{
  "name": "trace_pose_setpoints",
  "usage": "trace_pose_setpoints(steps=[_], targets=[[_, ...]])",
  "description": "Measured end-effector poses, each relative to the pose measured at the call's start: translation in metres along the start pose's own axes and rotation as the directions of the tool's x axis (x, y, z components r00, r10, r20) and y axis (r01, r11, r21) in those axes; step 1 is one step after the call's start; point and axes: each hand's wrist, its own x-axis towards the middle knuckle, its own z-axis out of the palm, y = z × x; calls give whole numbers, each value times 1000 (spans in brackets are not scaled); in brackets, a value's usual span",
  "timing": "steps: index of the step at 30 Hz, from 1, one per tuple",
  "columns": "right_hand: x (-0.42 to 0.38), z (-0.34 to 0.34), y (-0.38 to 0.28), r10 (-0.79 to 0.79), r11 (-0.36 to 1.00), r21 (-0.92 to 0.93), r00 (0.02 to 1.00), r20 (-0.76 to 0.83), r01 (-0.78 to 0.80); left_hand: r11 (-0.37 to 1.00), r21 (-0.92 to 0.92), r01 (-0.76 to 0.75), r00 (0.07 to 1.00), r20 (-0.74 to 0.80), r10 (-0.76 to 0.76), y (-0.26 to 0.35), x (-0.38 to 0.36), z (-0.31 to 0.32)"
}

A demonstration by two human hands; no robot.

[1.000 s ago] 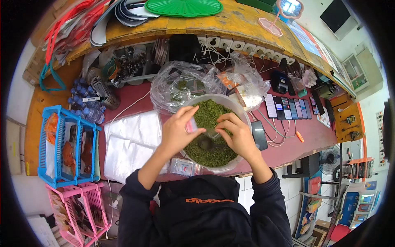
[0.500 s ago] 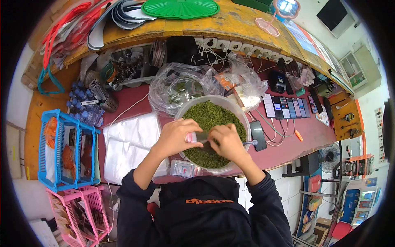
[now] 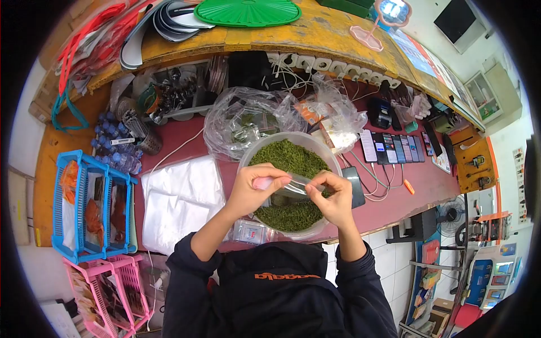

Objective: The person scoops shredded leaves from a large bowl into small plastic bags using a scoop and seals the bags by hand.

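Both hands are over a translucent round tub (image 3: pixel 246 163) of finely shredded green plant matter (image 3: pixel 290 153). Between them stretches a small clear plastic bag (image 3: pixel 297 183), pinched at its two ends. My left hand (image 3: pixel 252 188) grips one end, along with something pinkish whose kind I cannot make out. Thumb and fingers of my right hand (image 3: pixel 333 198) are closed on the other end. Below the bag, a greyish object lies on the plant matter, mostly hidden by the hands. Small packets of the green stuff show inside a large clear bag (image 3: pixel 225 121) behind the tub.
White plastic sheets (image 3: pixel 180 197) lie left of the tub, near a blue basket (image 3: pixel 67 214). In front sits a small clear packet (image 3: pixel 251 231). Several phones (image 3: pixel 389 147) with cables are on the right; a dark phone (image 3: pixel 356 186) lies beside the tub.
My hands have moved from low in the tub to above it. The right hand has turned and shifted right. The handle seen at the tub's right rim is no longer visible there.
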Motion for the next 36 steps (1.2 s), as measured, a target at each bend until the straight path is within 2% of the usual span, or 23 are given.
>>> trace_pose_setpoints(steps=[1, 4, 5, 7, 8, 11, 12, 13, 14, 15, 17, 19, 21, 22, 23, 24, 25, 27, 29, 32, 35, 36], targets=[[0, 1, -4, -1, 1000, 0, 1000, -2, 1, 991, 87, -102, 995, 22, 101, 1, -1, 1], [0, 13, -11, -144, 987, -72, 990, 3, 144, 988, 76, -132, 991, 37, 130, 10, -6, 16], [-1, 15, -13, -143, 987, -70, 990, 3, 143, 988, 77, -131, 991, 37, 128, 14, -6, 15], [-3, 16, -19, -206, 972, -120, 978, -15, 203, 919, 297, -257, 966, 39, 257, 22, -8, 13], [-4, 16, -23, -225, 967, -127, 974, -10, 222, 920, 298, -254, 966, 36, 255, 25, -9, 11], [-9, 2, -32, -233, 961, -161, 972, -38, 224, 892, 353, -282, 926, -145, 350, 27, -6, -4], [-13, -5, -27, -223, 969, -123, 972, -77, 212, 878, 378, -293, 892, -224, 393, 21, 0, -15], [-15, -15, -21, -225, 969, -122, 971, -77, 214, 886, 336, -321, 813, -381, 439, 9, 14, -39], [-16, -25, -16, -191, 980, -86, 968, -163, 179, 864, 446, -236, 764, -464, 448, 22, 29, -58], [-17, -29, -14, -151, 989, -46, 957, -246, 144, 809, 546, -219, 756, -430, 494, 25, 46, -69], [-11, -18, -23, -106, 994, -36, 964, -243, 100, 778, 591, -214, 804, -346, 484, 5, 79, -80], [-2, -5, -29, -108, 989, -124, 974, -201, 84, 650, 732, -204, 810, -248, 532, -11, 96, -82], [6, 3, -25, -145, 975, -196, 972, -185, 108, 669, 697, -257, 851, -164, 499, -21, 89, -65], [11, 10, -25, -197, 952, -274, 960, -196, 140, 925, 368, -97, 969, -178, 172, -16, 77, -46], [14, 16, -25, -248, 922, -349, 948, -201, 167, 987, 5, 158, 986, -57, -157, -9, 61, -27], [16, 23, -28, -252, 905, -394, 948, -194, 160, 946, -159, 282, 956, 131, -263, -5, 46, -15], [16, 23, -24, -248, 906, -394, 949, -194, 156, 859, -292, 421, 888, 326, -324, -2, 34, -6], [15, 24, -12, -266, 890, -400, 962, -68, 218, 818, -319, 478, 855, 381, -351, 5, 20, 10], [13, 26, -13, -223, 921, -341, 973, -68, 187, 817, -346, 462, 862, 393, -321, -8, 14, 11], [11, 24, -15, -248, 890, -402, 968, -32, 215, 872, -246, 424, 875, 362, -323, -8, 10, 11], [8, 24, -21, -156, 864, -486, 988, -11, 131, 862, -277, 424, 872, 383, -306, -2, 6, 18], [6, 22, -15, -222, 825, -528, 975, 24, 201, 869, -240, 432, 866, 381, -325, -3, 7, 19]])
